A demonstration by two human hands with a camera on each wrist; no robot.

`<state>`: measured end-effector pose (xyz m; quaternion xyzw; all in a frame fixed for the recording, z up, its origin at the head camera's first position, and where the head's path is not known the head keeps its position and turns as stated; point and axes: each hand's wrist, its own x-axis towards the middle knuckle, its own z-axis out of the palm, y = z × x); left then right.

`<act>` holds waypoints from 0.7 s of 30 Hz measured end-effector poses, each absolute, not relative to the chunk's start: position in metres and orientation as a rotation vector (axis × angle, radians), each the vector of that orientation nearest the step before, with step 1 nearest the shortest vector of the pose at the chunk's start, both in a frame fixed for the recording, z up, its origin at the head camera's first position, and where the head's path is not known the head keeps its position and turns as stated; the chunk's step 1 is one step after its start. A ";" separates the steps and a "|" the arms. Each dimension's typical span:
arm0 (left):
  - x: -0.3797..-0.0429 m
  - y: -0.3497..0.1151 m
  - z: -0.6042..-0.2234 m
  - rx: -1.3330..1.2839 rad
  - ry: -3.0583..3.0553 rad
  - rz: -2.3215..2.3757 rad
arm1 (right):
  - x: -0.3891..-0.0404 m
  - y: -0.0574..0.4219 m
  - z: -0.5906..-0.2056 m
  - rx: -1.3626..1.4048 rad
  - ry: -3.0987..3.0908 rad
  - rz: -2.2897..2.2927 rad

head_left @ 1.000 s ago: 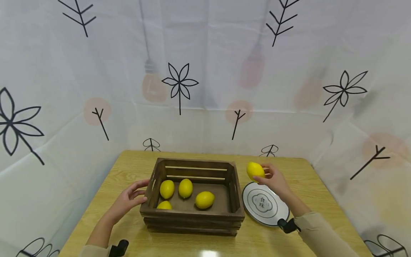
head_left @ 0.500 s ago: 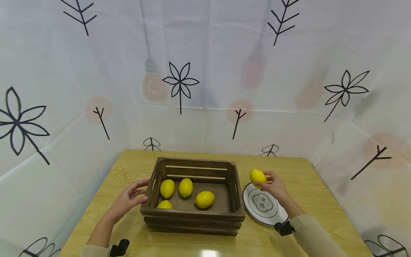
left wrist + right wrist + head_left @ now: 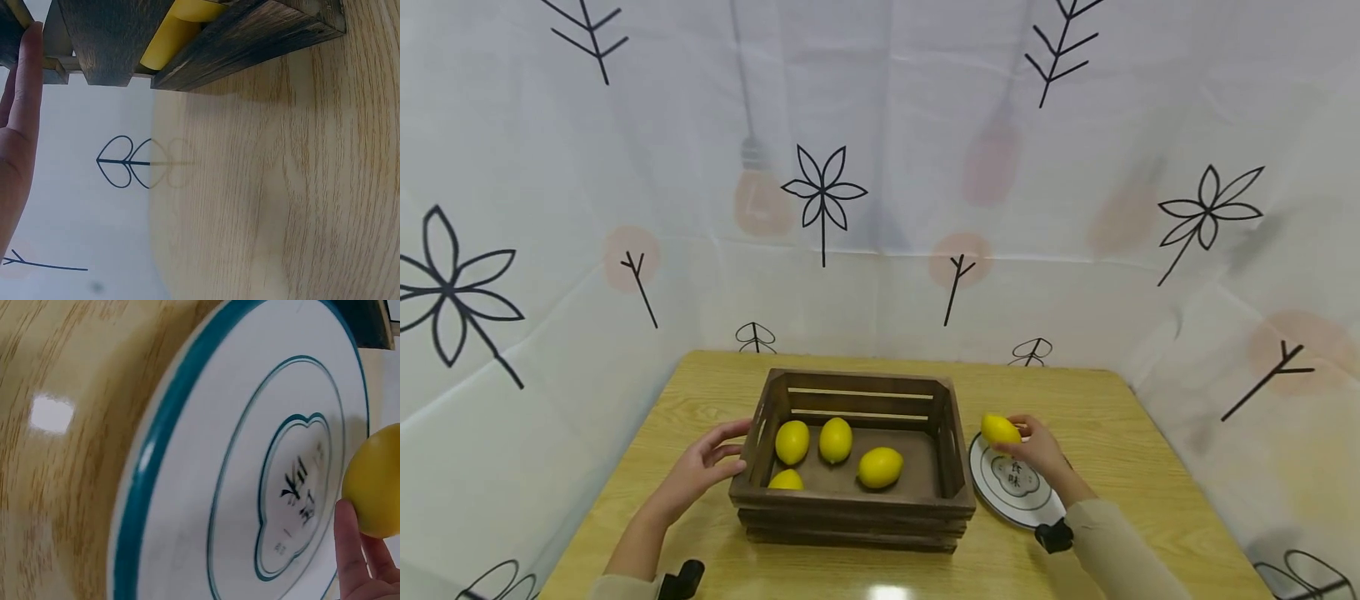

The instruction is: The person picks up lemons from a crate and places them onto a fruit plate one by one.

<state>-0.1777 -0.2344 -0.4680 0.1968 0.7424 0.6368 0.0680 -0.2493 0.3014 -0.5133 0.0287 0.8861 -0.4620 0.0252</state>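
My right hand (image 3: 1041,454) pinches a yellow lemon (image 3: 1000,430) close over the far part of a white plate (image 3: 1018,500) with a dark rim and printed characters. Seen from the right wrist, the lemon (image 3: 378,481) sits against the fingertips, beside the printed centre of the plate (image 3: 244,381). My left hand (image 3: 696,473) rests with extended fingers against the left end of a dark brown slatted wooden crate (image 3: 850,525). In the left wrist view, a straight finger (image 3: 28,87) lies along the crate's slats (image 3: 112,37). Inside the crate are several lemons (image 3: 880,467).
A light wood-grain table (image 3: 1045,387) carries the crate and, right of it, the plate. White cloth (image 3: 880,292) printed with plants and light bulbs hangs behind the table and along both sides. A bright reflection shows on the table near its front.
My right hand has come down with the lemon, from beyond the plate's far edge to close over the plate. The left hand and the crate stay put.
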 end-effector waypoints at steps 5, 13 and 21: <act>-0.178 -0.234 -0.469 0.578 2.232 1.927 | -0.252 0.302 -0.519 0.104 2.750 -1.354; -0.178 -0.233 -0.469 0.582 2.240 1.922 | -0.253 0.303 -0.519 0.104 2.737 -1.324; -0.177 -0.233 -0.467 0.575 2.250 1.916 | -0.250 0.309 -0.512 0.034 2.776 -1.291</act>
